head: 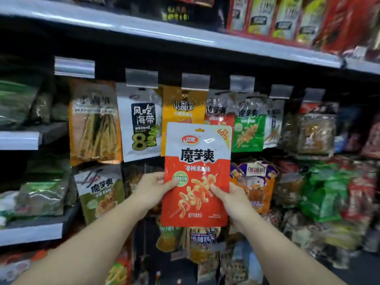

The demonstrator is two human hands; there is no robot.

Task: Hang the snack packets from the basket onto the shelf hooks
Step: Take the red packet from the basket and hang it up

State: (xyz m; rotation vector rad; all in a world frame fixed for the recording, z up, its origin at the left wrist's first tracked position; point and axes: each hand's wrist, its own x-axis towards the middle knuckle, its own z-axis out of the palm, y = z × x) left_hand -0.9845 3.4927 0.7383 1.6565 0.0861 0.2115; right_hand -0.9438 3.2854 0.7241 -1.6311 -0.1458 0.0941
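Red snack packet [197, 173], pinched between left hand [153, 189], right hand [230, 199]

Place: a shop, in its snack aisle.
Shelving: a grey shelf edge [164, 36] runs across the top, boxed goods along it.
Hooks: a row of clear price-tag holders [141, 78] hangs beneath that edge.
Stock: sealed snack packets [141, 124] hang in rows, filling the fixture to its right edge.

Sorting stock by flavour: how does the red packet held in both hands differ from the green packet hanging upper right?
The red packet is held by the left hand and right hand, not yet on a hook; the green packet hangs. The red packet's lower half is red, the green packet's green. Both have pale tops and skewer pictures.
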